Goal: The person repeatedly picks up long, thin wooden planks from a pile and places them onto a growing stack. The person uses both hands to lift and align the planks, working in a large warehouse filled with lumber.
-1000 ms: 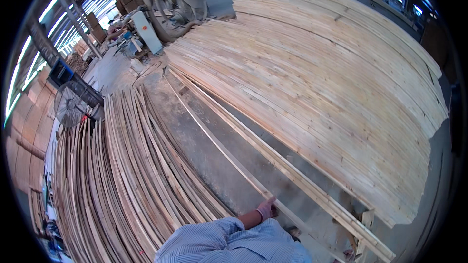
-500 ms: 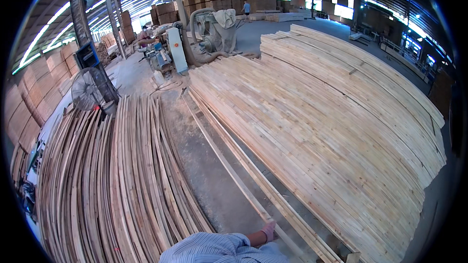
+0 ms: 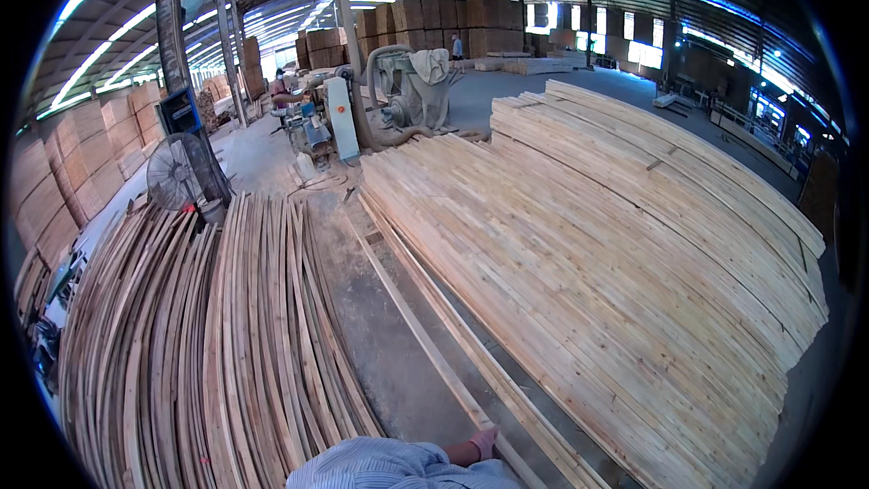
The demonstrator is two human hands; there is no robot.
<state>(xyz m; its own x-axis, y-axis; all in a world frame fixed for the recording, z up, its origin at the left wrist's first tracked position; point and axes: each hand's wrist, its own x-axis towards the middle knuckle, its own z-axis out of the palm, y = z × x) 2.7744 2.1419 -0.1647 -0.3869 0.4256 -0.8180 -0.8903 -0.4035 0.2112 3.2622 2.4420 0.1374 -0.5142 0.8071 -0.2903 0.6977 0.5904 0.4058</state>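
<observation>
My left hand [image 3: 484, 442], which looks covered by a pink glove, is closed around the near part of a long, thin wooden strip [image 3: 419, 333]. The strip slants away from me along the gap in the floor between two lumber stacks. Only the forearm and a striped sleeve [image 3: 389, 464] show behind that hand. Beside the strip, on its right, a few similar loose strips [image 3: 471, 321] run along the edge of a wide, pale stack of boards [image 3: 597, 272]. My right hand is out of sight.
Rough, bent strips [image 3: 272, 335] are heaped to the left. Beyond them stand a floor fan [image 3: 172, 172] and a steel post. Ahead are a machine with a pale cabinet [image 3: 342, 118] and a cloth-draped dust collector [image 3: 425, 86]. Sawdust covers the floor gap. Two people are far off.
My view has tilted up a little, so the stacks sit lower in the picture. My left hand keeps its grip on the strip and appears slightly further left and lower.
</observation>
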